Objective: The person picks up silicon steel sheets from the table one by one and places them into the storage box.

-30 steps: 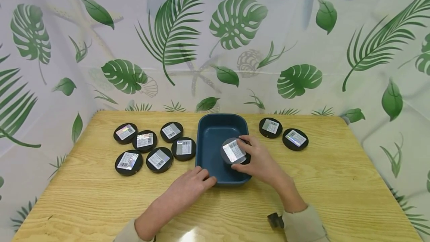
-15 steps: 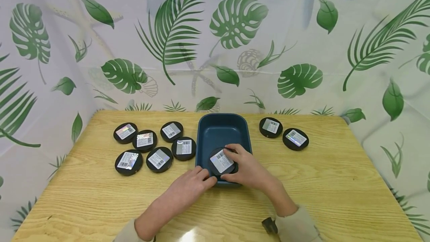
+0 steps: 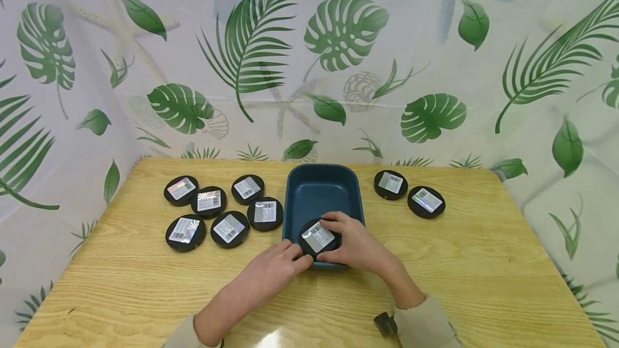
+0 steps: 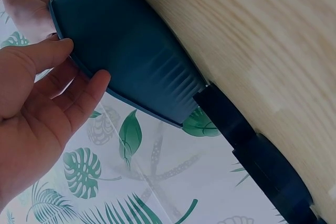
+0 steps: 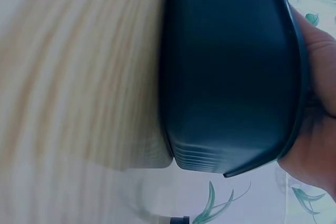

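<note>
A dark blue tray (image 3: 323,192) stands in the middle of the table. In its near end lies a black disc with a silver label (image 3: 319,237), pinched by my right hand (image 3: 355,243) between thumb and fingers. My left hand (image 3: 273,273) grips the tray's near left corner; in the left wrist view its thumb and fingers (image 4: 100,85) hold the rim of the tray (image 4: 121,40). In the right wrist view the tray wall (image 5: 231,72) hides the disc, and part of my right hand (image 5: 320,114) shows beyond the rim.
Several labelled black discs (image 3: 229,229) lie left of the tray, the closest one (image 3: 265,214) beside its left wall. Two more discs (image 3: 390,185) (image 3: 426,201) lie to its right. A leaf-patterned cloth (image 3: 338,79) stands behind the wooden table (image 3: 483,262).
My right hand has carried the disc left and toward the near end, lower in the tray. My left hand has stayed on the corner.
</note>
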The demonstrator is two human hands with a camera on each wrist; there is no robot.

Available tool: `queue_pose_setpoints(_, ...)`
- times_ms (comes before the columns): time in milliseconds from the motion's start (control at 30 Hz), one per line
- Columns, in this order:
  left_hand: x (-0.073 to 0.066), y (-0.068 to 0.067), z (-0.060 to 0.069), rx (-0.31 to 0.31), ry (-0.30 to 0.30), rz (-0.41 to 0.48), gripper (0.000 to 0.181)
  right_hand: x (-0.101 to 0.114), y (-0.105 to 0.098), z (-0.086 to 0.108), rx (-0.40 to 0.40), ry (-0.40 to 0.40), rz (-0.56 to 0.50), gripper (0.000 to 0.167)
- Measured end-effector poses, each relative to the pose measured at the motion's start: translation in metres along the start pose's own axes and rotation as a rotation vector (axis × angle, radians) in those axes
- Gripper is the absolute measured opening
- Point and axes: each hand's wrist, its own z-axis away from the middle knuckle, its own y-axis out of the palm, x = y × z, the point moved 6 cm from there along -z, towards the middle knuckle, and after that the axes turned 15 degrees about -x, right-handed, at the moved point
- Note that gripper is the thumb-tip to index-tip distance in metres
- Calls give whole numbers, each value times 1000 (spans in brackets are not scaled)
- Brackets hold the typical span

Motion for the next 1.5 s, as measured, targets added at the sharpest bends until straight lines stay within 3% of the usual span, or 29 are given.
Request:
queue_pose_setpoints(367, -2, -2, 0, -44, 13, 6, 19, -2, 5, -2, 29, -25, 110, 61)
queue_pose_setpoints(733, -2, 1, 0, -43, 29, 10, 21, -4, 9, -3, 76, 44, 187, 53)
queue_pose_setpoints(1100, 0, 0, 0, -22, 27, 5, 24, -3, 14, -6, 79, 66, 267, 53)
queue_pose_setpoints(1500, -1, 1, 0, -22, 38, -4, 27, -3, 14, -5, 90, 71, 280, 53)
